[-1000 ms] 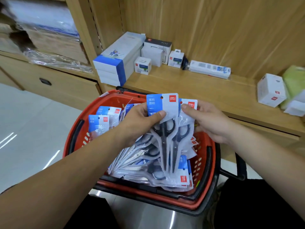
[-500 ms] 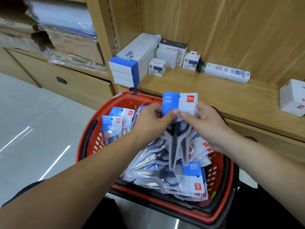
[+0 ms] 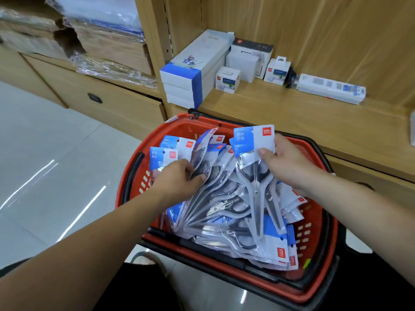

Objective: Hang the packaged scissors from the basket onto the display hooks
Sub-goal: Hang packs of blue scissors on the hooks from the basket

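Note:
A red plastic basket [image 3: 318, 286] with black handles stands on the floor in front of a wooden shelf unit. It is filled with several packaged scissors [image 3: 215, 212], clear pouches with blue and white header cards. My right hand [image 3: 289, 164] pinches a small stack of these packs [image 3: 256, 142] by the header, held upright above the basket. My left hand [image 3: 179, 178] reaches into the pile and grips another pack [image 3: 203, 158] near its handle end. No display hooks are in view.
A low wooden shelf [image 3: 292, 113] behind the basket carries white and blue boxes [image 3: 188, 75], small cartons [image 3: 228, 79] and a power strip pack [image 3: 330, 88]. Wrapped paper stacks [image 3: 107, 41] lie on the left shelf above a drawer [image 3: 94, 98]. Glossy floor [image 3: 45, 164] lies to the left.
My left hand let go of the held stack and moved down-left into the pile onto another pack. My right hand alone keeps the stack. The view shifted right and down.

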